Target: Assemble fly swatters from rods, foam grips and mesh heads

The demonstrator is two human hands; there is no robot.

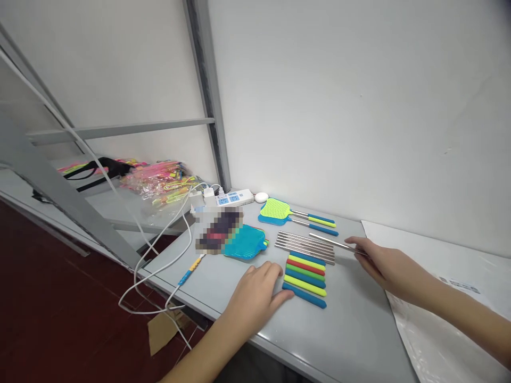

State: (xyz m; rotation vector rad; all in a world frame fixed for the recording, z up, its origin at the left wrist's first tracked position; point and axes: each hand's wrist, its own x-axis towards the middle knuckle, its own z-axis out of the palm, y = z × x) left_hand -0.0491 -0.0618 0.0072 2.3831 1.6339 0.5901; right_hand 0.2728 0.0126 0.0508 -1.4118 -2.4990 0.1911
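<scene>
My right hand (377,258) pinches one end of a thin silver metal rod (329,241), which points left above the table. Below it several matching metal rods (305,247) lie side by side. In front of these is a row of coloured handle grips (305,274) in blue, yellow, red and green. My left hand (259,290) rests at the row's left end, thumb apart from the fingers and by the nearest blue grip (305,296); whether it touches is unclear. Two fly swatters (275,209) with yellow and blue heads lie behind. Loose blue swatter heads (245,243) are stacked to the left.
A pixelated item (221,229) lies beside the heads, with a power strip (235,198) and round white object (262,197) behind. White cables (187,229) hang over the table's left edge. Bagged colourful goods (159,178) fill the left shelf. White plastic packaging (415,319) covers the right side.
</scene>
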